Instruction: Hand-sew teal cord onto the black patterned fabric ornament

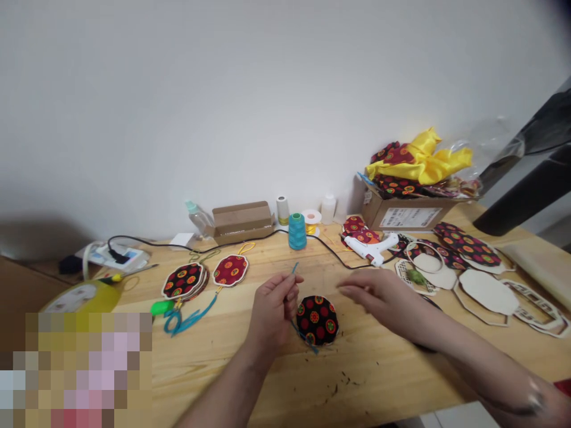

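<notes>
My left hand (277,303) is closed in a pinch on a blue cord (295,268). A short end of the cord sticks up above the fingertips, and more of it trails below the hand along the edge of a round black patterned fabric piece (317,321). That piece lies flat on the table just right of the hand. My right hand (377,294) hovers to the right of it, fingers drawn together and pointing left. Whatever those fingertips hold, if anything, is too small to make out.
Finished fabric pendants (231,270) with blue tassels lie to the left. Behind stand a teal thread cone (297,232) and an open cardboard box (243,223). A white glue gun (372,246), wooden frames (486,291) and a fabric-filled carton (401,214) occupy the right. Dark scraps dot the front.
</notes>
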The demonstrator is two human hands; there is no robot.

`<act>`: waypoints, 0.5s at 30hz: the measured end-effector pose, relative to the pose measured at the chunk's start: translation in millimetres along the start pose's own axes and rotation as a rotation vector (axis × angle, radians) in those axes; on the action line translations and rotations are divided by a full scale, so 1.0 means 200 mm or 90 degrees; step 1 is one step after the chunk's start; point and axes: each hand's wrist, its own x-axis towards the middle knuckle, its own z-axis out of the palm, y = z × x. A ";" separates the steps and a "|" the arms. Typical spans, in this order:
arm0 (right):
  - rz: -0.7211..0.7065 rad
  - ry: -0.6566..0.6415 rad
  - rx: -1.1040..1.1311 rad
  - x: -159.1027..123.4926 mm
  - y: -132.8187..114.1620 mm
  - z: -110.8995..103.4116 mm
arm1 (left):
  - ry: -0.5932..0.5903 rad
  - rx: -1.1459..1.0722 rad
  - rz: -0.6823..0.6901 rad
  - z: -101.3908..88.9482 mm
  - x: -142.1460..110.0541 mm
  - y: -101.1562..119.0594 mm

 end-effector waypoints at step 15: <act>0.058 -0.241 0.357 0.20 -0.06 0.23 | 0.038 0.157 0.080 0.01 -0.02 -0.01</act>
